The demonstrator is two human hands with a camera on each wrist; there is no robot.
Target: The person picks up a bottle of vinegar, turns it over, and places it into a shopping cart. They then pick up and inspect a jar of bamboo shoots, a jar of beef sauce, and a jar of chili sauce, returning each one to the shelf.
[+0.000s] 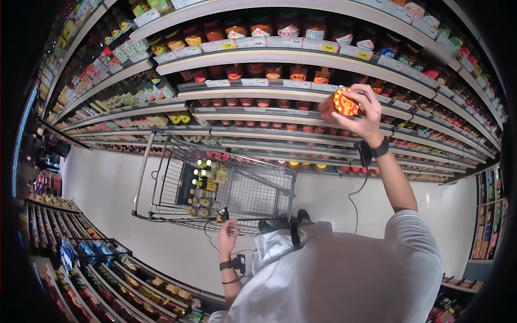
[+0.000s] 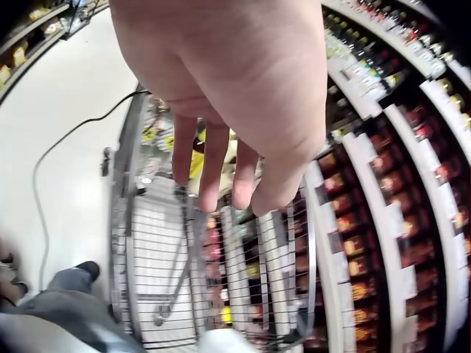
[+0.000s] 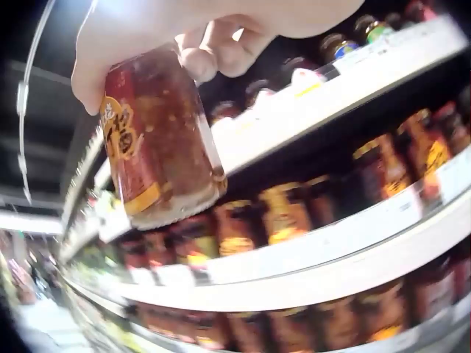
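Observation:
My right hand (image 1: 367,116) grips a glass jar of reddish sauce (image 3: 163,140) with a red and yellow lid, in front of the shelves. In the right wrist view its label faces left and its base hangs clear above a row of similar jars (image 3: 283,213). Down by the cart's near side is my left hand (image 1: 229,234), its fingers loose and holding nothing. The left wrist view shows that hand (image 2: 228,95) over the metal shopping cart (image 2: 121,243), fingers pointing down. Several bottles with yellow and white caps (image 1: 207,185) stand at the cart's left end.
Long shelves (image 1: 258,56) packed with jars and price tags curve across the front. Behind on the left runs another stocked shelf (image 1: 70,258). The pale floor (image 1: 97,188) lies between them. A thin cable (image 1: 353,202) hangs from the right wrist.

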